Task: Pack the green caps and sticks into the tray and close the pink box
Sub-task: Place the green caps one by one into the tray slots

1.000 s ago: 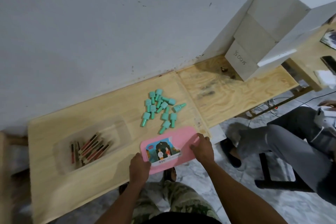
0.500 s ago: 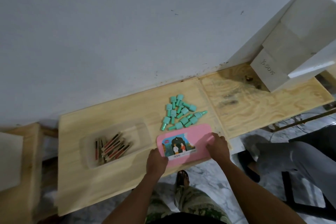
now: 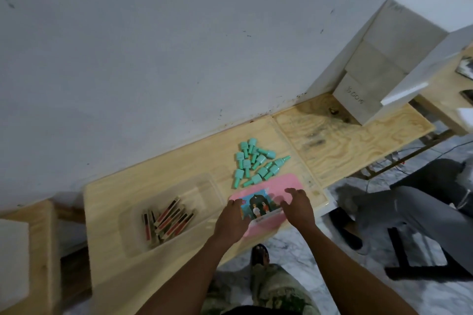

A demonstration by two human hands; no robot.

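A flat pink box point(image 3: 276, 188) with rounded corners and a picture label on its lid lies at the near edge of a pale plywood table point(image 3: 122, 194), partly overhanging it. The left hand point(image 3: 231, 221) rests on the box's left end, fingers curled over the edge, seemingly gripping it. The right hand point(image 3: 298, 208) sits over the right half with fingers spread loosely; whether it presses the lid cannot be told. Just behind the box lies a loose heap of smooth mint-green caps point(image 3: 256, 163), each a short cylinder with a narrower stem. To the left, a clear plastic tray point(image 3: 204, 186) with soft rounded walls holds a bundle of slim, square-edged sticks point(image 3: 167, 221), tan with red and dark bands, lying at a slant.
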